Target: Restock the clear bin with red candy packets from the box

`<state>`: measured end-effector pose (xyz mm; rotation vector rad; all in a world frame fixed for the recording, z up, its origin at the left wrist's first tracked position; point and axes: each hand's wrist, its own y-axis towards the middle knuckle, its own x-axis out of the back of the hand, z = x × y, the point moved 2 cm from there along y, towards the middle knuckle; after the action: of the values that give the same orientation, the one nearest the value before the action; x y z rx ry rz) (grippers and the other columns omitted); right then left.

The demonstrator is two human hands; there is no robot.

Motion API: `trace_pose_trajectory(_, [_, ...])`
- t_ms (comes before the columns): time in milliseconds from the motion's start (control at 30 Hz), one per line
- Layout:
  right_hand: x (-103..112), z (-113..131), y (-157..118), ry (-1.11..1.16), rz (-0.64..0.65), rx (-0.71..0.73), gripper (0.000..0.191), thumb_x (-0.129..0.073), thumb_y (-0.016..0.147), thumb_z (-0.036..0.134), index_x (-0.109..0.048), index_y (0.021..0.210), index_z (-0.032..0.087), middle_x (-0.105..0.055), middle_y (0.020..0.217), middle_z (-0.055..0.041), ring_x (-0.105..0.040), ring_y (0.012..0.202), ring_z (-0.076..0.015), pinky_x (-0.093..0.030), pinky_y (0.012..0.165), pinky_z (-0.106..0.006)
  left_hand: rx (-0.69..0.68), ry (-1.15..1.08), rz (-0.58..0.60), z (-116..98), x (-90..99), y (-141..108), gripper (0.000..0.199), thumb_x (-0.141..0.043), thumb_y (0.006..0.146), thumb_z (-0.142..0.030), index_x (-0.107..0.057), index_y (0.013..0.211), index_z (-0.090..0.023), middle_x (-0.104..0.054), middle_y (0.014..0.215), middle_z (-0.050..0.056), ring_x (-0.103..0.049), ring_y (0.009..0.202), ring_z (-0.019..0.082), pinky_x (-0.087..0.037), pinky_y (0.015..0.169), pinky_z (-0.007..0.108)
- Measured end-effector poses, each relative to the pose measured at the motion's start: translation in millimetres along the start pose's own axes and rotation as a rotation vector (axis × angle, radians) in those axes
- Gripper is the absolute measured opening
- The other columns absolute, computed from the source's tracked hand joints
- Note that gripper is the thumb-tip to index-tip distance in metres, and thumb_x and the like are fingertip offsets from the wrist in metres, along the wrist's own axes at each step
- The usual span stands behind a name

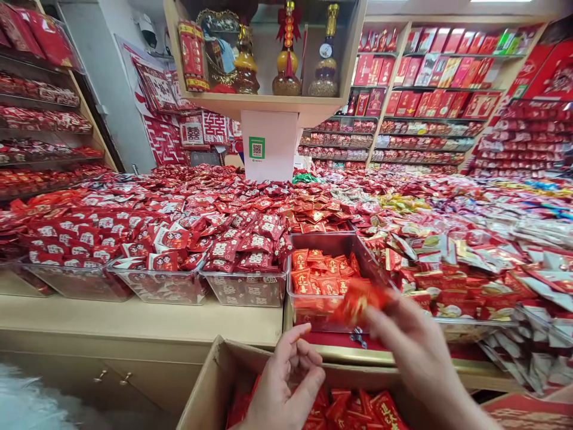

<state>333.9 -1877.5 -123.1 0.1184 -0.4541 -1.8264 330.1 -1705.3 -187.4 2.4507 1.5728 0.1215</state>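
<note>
My right hand (405,331) grips a red candy packet (360,301) with gold marks, blurred by motion; whether it is more than one packet I cannot tell. It is in front of a clear plastic bin (373,260) partly filled with similar red packets (329,283) bearing gold characters. Above an open cardboard box (215,373), my left hand (289,382) has its fingers curled loosely apart, with nothing seen in them. More red packets (349,412) lie inside the box, partly hidden by my left hand.
Clear bins heaped with dark red packets (250,245) line the counter (147,316) on the left. Red and white packets (465,286) pile up on the right. A raised display cabinet (264,104) with bottles stands behind. Small keys (358,337) hang at the counter's front.
</note>
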Motion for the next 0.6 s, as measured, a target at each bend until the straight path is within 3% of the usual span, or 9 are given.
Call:
trace_pose_trajectory(67, [8, 9, 41, -0.112, -0.07, 0.061, 0.024, -0.057, 0.07, 0.037, -0.051, 0.084, 0.018, -0.057, 0.065, -0.0002, -0.054, 0.059, -0.0123, -0.044, 0.052, -0.022, 0.037, 0.039, 0.037, 3, 0.7, 0, 0.038, -0.044, 0.081, -0.021, -0.033, 0.116, -0.024, -0.05, 0.084, 0.002, -0.052, 0.069, 0.011, -0.044, 0.066, 0.027])
trace_pose_trajectory(100, [8, 9, 61, -0.173, -0.033, 0.056, 0.027, -0.057, 0.069, 0.037, -0.05, 0.087, 0.018, -0.057, 0.066, -0.0002, -0.054, 0.061, -0.0124, -0.044, 0.053, -0.022, 0.059, 0.058, 0.047, 5, 0.8, -1, 0.037, -0.043, 0.081, -0.019, -0.033, 0.116, -0.024, -0.05, 0.084, 0.002, -0.052, 0.068, 0.011, -0.044, 0.066, 0.027])
trace_pose_trajectory(200, [-4, -9, 99, -0.36, 0.255, -0.236, 0.039, -0.066, 0.061, 0.032, -0.05, 0.093, 0.016, -0.056, 0.059, 0.0009, -0.051, 0.051, -0.0116, -0.042, 0.044, -0.022, 0.074, 0.14, 0.061, 11, 0.6, -3, 0.036, -0.042, 0.08, -0.016, -0.036, 0.115, -0.023, -0.05, 0.084, 0.002, -0.051, 0.066, 0.011, -0.044, 0.064, 0.026])
trace_pose_trajectory(267, [-14, -24, 106, -0.41, 0.445, -0.43, 0.043, -0.067, 0.06, 0.028, -0.048, 0.097, 0.015, -0.054, 0.05, 0.0037, -0.048, 0.043, -0.0098, -0.039, 0.04, -0.021, 0.047, 0.197, 0.093, 13, 0.3, -4, 0.037, -0.043, 0.078, -0.014, -0.038, 0.114, -0.022, -0.052, 0.083, 0.002, -0.051, 0.065, 0.011, -0.044, 0.064, 0.025])
trace_pose_trajectory(333, [-22, -36, 106, -0.428, 0.545, -0.492, 0.041, -0.064, 0.064, 0.026, -0.045, 0.099, 0.014, -0.051, 0.043, 0.0057, -0.045, 0.038, -0.0086, -0.038, 0.038, -0.02, 0.02, 0.252, 0.121, 14, 0.4, -5, 0.036, -0.043, 0.077, -0.013, -0.04, 0.112, -0.021, -0.053, 0.081, 0.003, -0.052, 0.065, 0.011, -0.043, 0.065, 0.025])
trace_pose_trajectory(467, [-26, -43, 102, -0.509, 0.554, -0.414, 0.032, -0.062, 0.066, 0.023, -0.047, 0.093, 0.014, -0.054, 0.045, 0.0051, -0.049, 0.039, -0.0086, -0.038, 0.039, -0.019, 0.008, 0.349, 0.149, 14, 0.0, -6, 0.033, -0.044, 0.075, -0.013, -0.046, 0.107, -0.019, -0.057, 0.079, 0.003, -0.052, 0.065, 0.012, -0.042, 0.065, 0.024])
trace_pose_trajectory(600, [-27, -41, 99, -0.45, 0.533, -0.433, 0.033, -0.063, 0.064, 0.021, -0.046, 0.091, 0.014, -0.056, 0.049, 0.0042, -0.053, 0.043, -0.0102, -0.041, 0.042, -0.02, -0.002, 0.414, 0.221, 14, -5.2, -6, 0.033, -0.045, 0.071, -0.01, -0.049, 0.103, -0.017, -0.059, 0.074, 0.003, -0.051, 0.063, 0.012, -0.042, 0.06, 0.021])
